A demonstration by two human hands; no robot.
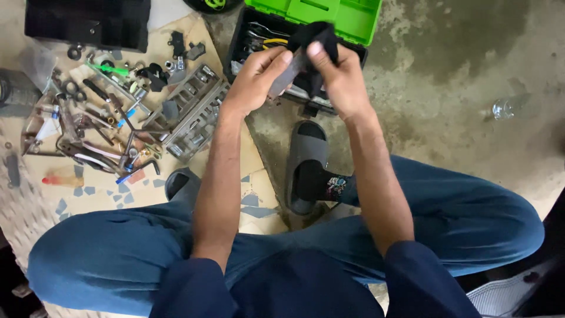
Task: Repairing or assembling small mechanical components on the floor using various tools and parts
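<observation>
Sleeves: dark blue, at 6 o'clock, nearest the camera, with jeans-clad knees spread to 8 and 4 o'clock.
Left hand (257, 79): fingers curled shut on a flat grey metal piece (288, 73), gripping its lower end.
Right hand (341, 79): closed on a black cloth (316, 36), thumb pressing it against the top of the metal piece.
Metal piece: held between both hands at 12 o'clock, above the toolbox, tilted.
Toolbox (306, 17): black tray with green lid open, at 12 o'clock on the floor; pliers and other tools inside.
Slide (306, 165): grey, on a black-socked foot, at centre just below the hands.
Socket tray (191, 112): grey, at 10 o'clock, beside the left forearm.
Loose tools (100, 123): wrenches, bits and screwdrivers scattered at 9 to 10 o'clock on cardboard.
Bottle (506, 108): clear, lying on concrete at 3 o'clock, well apart.
</observation>
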